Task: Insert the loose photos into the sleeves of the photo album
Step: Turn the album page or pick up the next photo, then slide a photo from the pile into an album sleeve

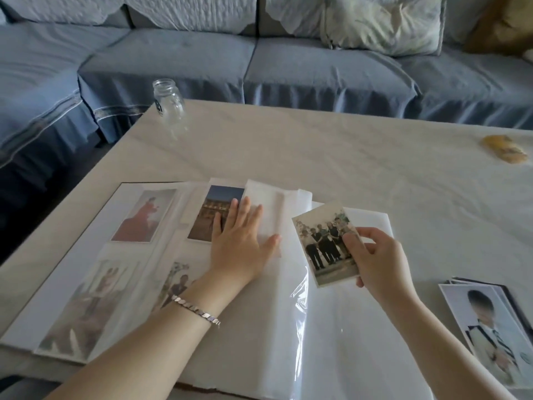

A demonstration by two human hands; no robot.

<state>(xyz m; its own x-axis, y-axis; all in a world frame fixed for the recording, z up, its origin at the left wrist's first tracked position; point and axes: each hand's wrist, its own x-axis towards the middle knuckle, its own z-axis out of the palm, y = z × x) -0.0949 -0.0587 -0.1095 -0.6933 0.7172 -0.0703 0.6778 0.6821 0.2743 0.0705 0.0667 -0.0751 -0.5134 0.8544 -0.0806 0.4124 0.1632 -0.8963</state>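
The right hand [375, 261] pinches one loose photo [323, 241] by its right edge. The thumb is on the front and the other fingers curl behind. The photo shows a row of people. Its long side points away from the person, and its top leans a little toward the left hand [239, 241].

The photo is over the white page of the open photo album [340, 356]. I cannot tell if its bottom corner touches the page. Just below the photo, closer to the person, the clear sleeve [300, 301] shines and looks empty. I cannot see where it opens.

The left hand lies flat on the page, just to the left of the photo. Its fingers are straight and spread, and it holds nothing. It presses the page down. I think the right hand has to slide the photo in while the left hand keeps the page flat.

Left of the left hand, other sleeves already have pictures in them. To the right of the right hand, more loose photos [490, 327] sit in a pile on the tabletop [317, 145].
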